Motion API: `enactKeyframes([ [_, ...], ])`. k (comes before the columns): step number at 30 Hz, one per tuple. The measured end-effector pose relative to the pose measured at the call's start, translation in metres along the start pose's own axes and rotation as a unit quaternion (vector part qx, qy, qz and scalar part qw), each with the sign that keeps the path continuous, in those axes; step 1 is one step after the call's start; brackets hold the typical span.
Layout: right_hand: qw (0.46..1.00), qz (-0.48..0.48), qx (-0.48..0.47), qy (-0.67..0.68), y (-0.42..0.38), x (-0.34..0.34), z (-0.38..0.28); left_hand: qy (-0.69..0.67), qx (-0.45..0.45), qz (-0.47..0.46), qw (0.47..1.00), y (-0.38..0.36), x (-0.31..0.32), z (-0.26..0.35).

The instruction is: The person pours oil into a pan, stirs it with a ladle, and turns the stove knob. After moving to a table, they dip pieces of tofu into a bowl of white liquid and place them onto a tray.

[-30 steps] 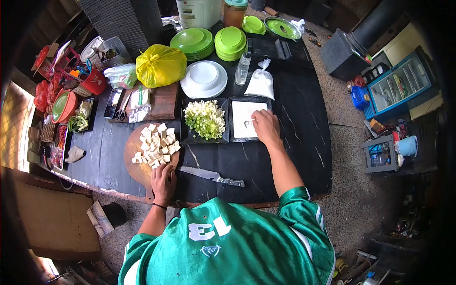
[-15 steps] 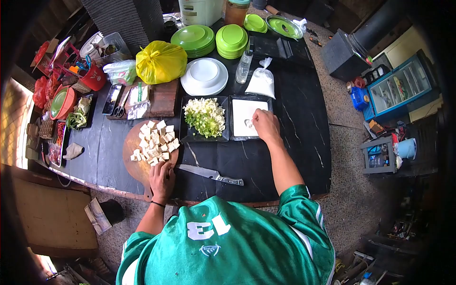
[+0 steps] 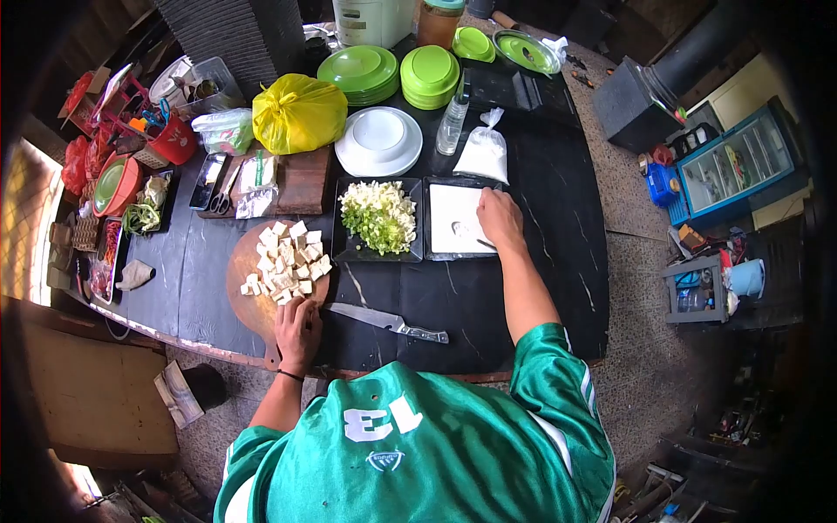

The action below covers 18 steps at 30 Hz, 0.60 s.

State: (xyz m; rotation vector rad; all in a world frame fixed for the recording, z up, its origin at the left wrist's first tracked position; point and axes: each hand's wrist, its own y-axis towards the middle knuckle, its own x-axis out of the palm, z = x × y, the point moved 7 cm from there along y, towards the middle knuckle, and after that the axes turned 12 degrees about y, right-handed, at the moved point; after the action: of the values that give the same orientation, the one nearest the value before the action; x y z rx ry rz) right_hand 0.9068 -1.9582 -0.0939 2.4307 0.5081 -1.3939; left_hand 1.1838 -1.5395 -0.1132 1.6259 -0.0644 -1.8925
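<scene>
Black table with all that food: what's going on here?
Someone in a green jersey is busy at the table. Their left hand is at the near edge of the pale cubes on a wooden board. Their curled right hand is over the right side of a black tray of something white; whether it holds anything is hidden. Chopped greens sit left of that tray, and a knife lies by the board.

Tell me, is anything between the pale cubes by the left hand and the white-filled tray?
Yes: the tray of chopped greens stands between the pale cubes and the white-filled tray. The knife lies nearer the person, off that straight line.
</scene>
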Motion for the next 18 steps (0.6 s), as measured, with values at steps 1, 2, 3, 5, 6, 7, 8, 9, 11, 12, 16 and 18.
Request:
enactKeyframes([
  [1,0.999,0.009,-0.035,-0.024,0.003,0.005,-0.003,0.0,-0.001,0.002,1.0,0.002,0.0,0.0],
  [2,0.996,0.017,-0.069,-0.048,0.005,0.009,-0.005,0.0,0.002,0.004,1.0,0.002,-0.001,0.001],
  [3,0.996,0.016,-0.069,-0.049,0.007,0.011,-0.009,0.0,0.004,0.006,1.0,0.002,-0.003,0.003],
  [5,0.994,-0.001,-0.086,-0.064,0.01,0.023,-0.022,-0.002,0.005,0.003,1.0,0.003,-0.005,0.004],
  [6,0.994,-0.002,-0.085,-0.064,0.009,0.023,-0.029,-0.004,0.007,0.002,1.0,0.003,-0.006,0.004],
  [7,0.997,-0.044,-0.062,0.003,0.01,0.023,-0.036,-0.003,0.007,0.002,1.0,0.004,-0.005,0.004],
  [8,0.993,-0.086,-0.038,0.072,0.009,0.022,-0.044,0.002,0.007,-0.003,1.0,0.004,-0.004,0.004],
  [9,0.987,-0.082,-0.027,0.133,0.011,0.019,-0.046,0.007,0.005,-0.007,1.0,0.003,-0.003,0.003],
  [11,0.983,-0.081,-0.001,0.165,0.016,0.023,-0.041,0.004,0.002,-0.005,1.0,0.003,-0.003,0.002],
  [12,0.977,-0.078,0.027,0.197,0.017,0.023,-0.036,-0.002,0.001,-0.004,1.0,0.003,-0.003,0.002],
  [16,0.992,-0.079,0.02,0.099,0.014,0.016,-0.029,-0.005,0.0,-0.003,1.0,0.003,-0.002,0.001],
  [18,0.996,-0.048,-0.023,0.068,0.015,0.011,-0.026,-0.007,-0.001,-0.004,1.0,0.004,-0.003,0.002],
])
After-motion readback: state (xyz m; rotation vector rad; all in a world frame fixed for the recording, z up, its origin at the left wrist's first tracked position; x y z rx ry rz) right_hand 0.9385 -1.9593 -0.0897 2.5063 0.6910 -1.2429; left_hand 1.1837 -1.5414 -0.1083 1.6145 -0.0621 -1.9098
